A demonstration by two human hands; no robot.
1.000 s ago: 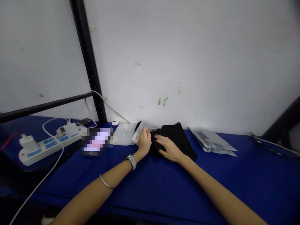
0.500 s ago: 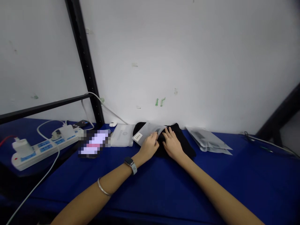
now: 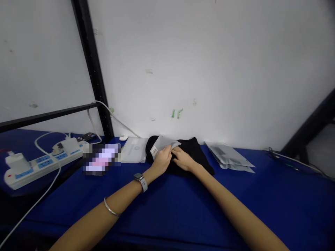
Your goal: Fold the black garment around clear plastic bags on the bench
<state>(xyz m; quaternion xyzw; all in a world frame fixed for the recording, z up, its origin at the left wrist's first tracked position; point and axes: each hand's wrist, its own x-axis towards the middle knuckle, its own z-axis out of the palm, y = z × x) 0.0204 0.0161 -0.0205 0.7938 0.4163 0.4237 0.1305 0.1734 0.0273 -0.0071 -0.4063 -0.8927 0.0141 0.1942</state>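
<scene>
My left hand is closed on a translucent plastic bag that has a small white label on its left side. Against the bag's edge, my right hand has its fingers bent and close to the left hand's fingertips; what they pinch, if anything, is hidden. Black folded fabric lies beneath both hands and spreads to the right. Flat to the left is a whitish plastic bag with faint print. Two frosted plastic bags are stacked to the right.
A phone with a lit, blurred screen lies on the blue table. At the left sits a white power strip with plugs and cables. A white earbud case rests near the wall. Black metal posts frame the table.
My right hand has moved left, its fingers drawing in from a spread pose on the black fabric toward the bag's edge. The bag is lifted and tilted more. The view has shifted slightly.
</scene>
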